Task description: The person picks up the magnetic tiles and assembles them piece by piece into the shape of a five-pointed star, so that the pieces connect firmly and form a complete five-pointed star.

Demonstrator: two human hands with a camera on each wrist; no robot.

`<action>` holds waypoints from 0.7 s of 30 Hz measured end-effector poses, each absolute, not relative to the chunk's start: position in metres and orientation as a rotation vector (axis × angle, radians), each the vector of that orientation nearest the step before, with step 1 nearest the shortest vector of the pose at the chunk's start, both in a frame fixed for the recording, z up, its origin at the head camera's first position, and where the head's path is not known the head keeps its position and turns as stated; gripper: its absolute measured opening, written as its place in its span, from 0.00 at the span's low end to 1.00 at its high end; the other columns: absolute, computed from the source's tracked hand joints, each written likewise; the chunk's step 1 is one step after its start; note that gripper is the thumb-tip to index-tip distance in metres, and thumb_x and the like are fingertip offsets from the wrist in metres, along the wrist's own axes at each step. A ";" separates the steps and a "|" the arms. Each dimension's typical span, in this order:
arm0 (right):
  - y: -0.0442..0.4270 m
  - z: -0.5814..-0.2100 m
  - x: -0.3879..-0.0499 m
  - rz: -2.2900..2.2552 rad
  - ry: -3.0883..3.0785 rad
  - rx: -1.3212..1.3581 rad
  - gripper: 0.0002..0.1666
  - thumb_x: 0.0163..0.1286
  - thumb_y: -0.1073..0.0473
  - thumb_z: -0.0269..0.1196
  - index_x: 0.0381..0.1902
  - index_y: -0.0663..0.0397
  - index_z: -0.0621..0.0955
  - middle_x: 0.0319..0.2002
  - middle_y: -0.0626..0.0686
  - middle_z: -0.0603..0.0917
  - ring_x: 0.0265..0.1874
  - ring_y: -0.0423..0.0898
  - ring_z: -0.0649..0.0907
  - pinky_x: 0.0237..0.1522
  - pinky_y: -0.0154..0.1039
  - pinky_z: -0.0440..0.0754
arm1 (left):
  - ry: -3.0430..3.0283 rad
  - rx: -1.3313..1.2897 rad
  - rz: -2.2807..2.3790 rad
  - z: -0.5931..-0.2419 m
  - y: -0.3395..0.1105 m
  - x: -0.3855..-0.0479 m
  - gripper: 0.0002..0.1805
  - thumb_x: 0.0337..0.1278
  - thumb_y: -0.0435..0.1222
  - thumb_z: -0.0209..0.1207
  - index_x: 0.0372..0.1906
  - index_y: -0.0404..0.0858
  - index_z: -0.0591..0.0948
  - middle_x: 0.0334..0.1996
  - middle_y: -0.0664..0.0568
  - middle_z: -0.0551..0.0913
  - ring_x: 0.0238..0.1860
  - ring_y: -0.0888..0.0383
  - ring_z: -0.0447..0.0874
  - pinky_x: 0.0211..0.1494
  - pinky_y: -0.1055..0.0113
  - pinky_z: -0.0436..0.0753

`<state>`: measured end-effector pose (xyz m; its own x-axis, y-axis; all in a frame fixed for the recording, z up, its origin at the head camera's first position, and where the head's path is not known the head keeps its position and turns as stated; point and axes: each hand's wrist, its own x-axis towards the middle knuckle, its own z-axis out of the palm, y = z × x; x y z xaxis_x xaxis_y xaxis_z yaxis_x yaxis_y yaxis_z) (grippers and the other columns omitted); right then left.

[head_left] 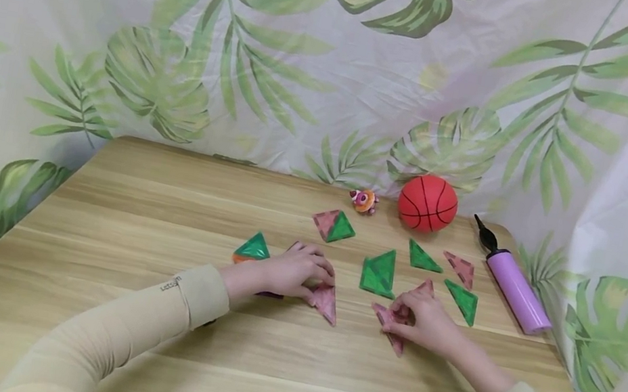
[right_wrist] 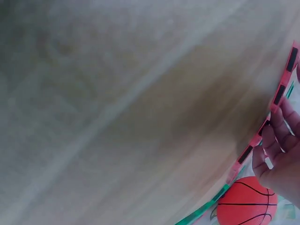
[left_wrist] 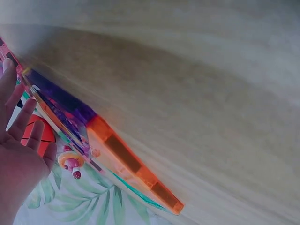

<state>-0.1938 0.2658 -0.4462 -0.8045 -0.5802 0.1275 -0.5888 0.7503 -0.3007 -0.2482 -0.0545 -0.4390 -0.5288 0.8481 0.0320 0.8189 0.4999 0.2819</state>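
My left hand pinches a flat pink triangle low over the table, other fingers loosely bent. The left wrist view has that hand at its left edge, beside a purple tile and an orange tile. Across a small gap, my right hand pinches a pink triangular piece; another pink tip shows behind its fingers. Pink tile edges line up along the right hand's fingertips in the right wrist view. The hands partly hide the pieces.
Behind the hands lie green tiles, a pink-and-green pair and single triangles. A green-and-orange piece is beside the left wrist. Farther back are a small figurine, a red ball and a purple pump.
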 end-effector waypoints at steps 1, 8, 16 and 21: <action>0.266 -0.446 -0.194 0.517 -2.906 0.979 0.19 0.54 0.43 0.70 0.36 0.48 0.81 0.29 0.42 0.78 0.30 0.37 0.75 0.37 0.37 0.72 | 2.620 1.462 0.410 -0.439 -0.054 -0.248 0.25 0.50 0.49 0.66 0.55 0.49 0.81 0.57 0.57 0.77 0.61 0.52 0.63 0.59 0.51 0.61; 0.283 -0.445 -0.199 0.567 -2.786 1.330 0.24 0.55 0.53 0.71 0.50 0.50 0.82 0.48 0.47 0.81 0.50 0.45 0.76 0.51 0.50 0.74 | 2.660 1.341 0.455 -0.440 -0.057 -0.245 0.27 0.53 0.51 0.64 0.58 0.45 0.79 0.58 0.52 0.76 0.62 0.51 0.64 0.61 0.48 0.62; 0.274 -0.452 -0.199 0.535 -2.714 1.362 0.26 0.55 0.46 0.70 0.51 0.47 0.83 0.44 0.43 0.80 0.45 0.39 0.75 0.47 0.43 0.73 | 2.704 1.302 0.456 -0.442 -0.062 -0.243 0.26 0.54 0.51 0.63 0.58 0.47 0.79 0.57 0.49 0.76 0.62 0.49 0.64 0.65 0.45 0.59; 0.250 -0.450 -0.197 0.521 -2.763 1.289 0.27 0.56 0.45 0.69 0.52 0.47 0.82 0.42 0.43 0.80 0.41 0.37 0.74 0.41 0.37 0.74 | 2.680 1.354 0.452 -0.441 -0.060 -0.242 0.24 0.55 0.48 0.63 0.58 0.48 0.79 0.56 0.50 0.76 0.61 0.49 0.65 0.63 0.46 0.60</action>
